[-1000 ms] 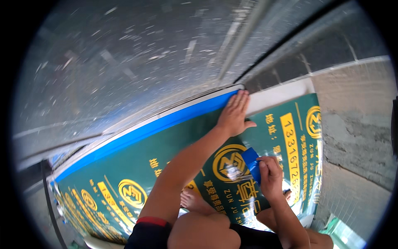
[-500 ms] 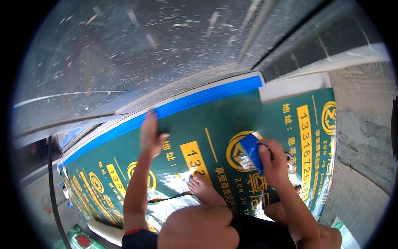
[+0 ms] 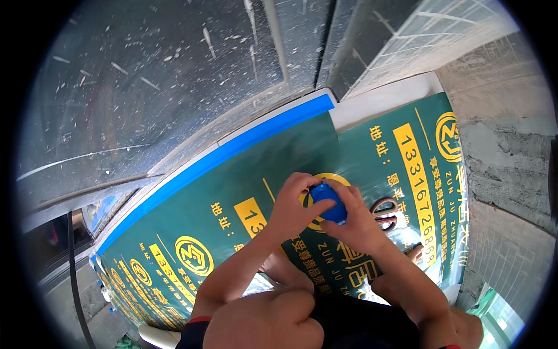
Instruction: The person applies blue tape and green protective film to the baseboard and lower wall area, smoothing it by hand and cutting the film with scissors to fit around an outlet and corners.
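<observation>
A roll of blue tape [image 3: 327,199] is between my two hands, above the green printed sheet. My right hand [image 3: 357,221] grips it from the right, fingers curled over its far side. From the left my left hand [image 3: 293,203] closes on it, with the thumb across the front and the fingers bent at its far edge. A long blue tape strip [image 3: 250,138] lies along the far edge of the green sheet [image 3: 302,145]. Scissors with dark, reddish handles [image 3: 385,213] lie on the sheet just right of my right hand; their blades are not visible.
Beyond the strip stands a dark, white-speckled panel [image 3: 151,75] with a metal frame. A pale sill [image 3: 389,110] shows at the far right end. Rough grey concrete [image 3: 500,163] borders the right side. A black cable [image 3: 75,285] hangs at the left. My bare legs are below.
My left hand has left the blue strip and come right to the tape roll. My right hand has moved slightly left with the roll, uncovering the scissors. The view has shifted somewhat.
</observation>
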The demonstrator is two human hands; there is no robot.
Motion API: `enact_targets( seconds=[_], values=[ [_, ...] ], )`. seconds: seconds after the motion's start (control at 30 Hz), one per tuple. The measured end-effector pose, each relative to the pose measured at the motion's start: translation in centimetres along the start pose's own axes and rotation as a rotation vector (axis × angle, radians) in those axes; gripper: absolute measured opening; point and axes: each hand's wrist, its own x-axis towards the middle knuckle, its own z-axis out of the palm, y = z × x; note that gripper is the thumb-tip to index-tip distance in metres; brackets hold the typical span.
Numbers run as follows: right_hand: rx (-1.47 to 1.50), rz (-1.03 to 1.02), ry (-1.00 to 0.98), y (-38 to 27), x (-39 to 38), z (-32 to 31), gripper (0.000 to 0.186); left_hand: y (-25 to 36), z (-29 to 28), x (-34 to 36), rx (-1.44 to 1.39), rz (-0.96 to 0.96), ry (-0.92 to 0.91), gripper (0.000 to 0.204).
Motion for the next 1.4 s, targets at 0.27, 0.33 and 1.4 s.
enact_targets(
  seconds=[0.27,0.33,1.4],
  values=[
    [0.002,0.044,0.221,1.0,-0.6,0.1,0.101,-0.4,3.2,5.3,0.096,0.065,0.082,0.013],
    [0.070,-0.020,0.328,1.5,-0.4,0.2,0.097,-1.5,3.0,6.9,-0.001,-0.039,0.098,0.011],
    [-0.228,0.530,0.117,0.8,5.0,-7.3,0.053,-7.7,5.7,21.8,0.633,0.433,0.595,0.041]
  ],
)
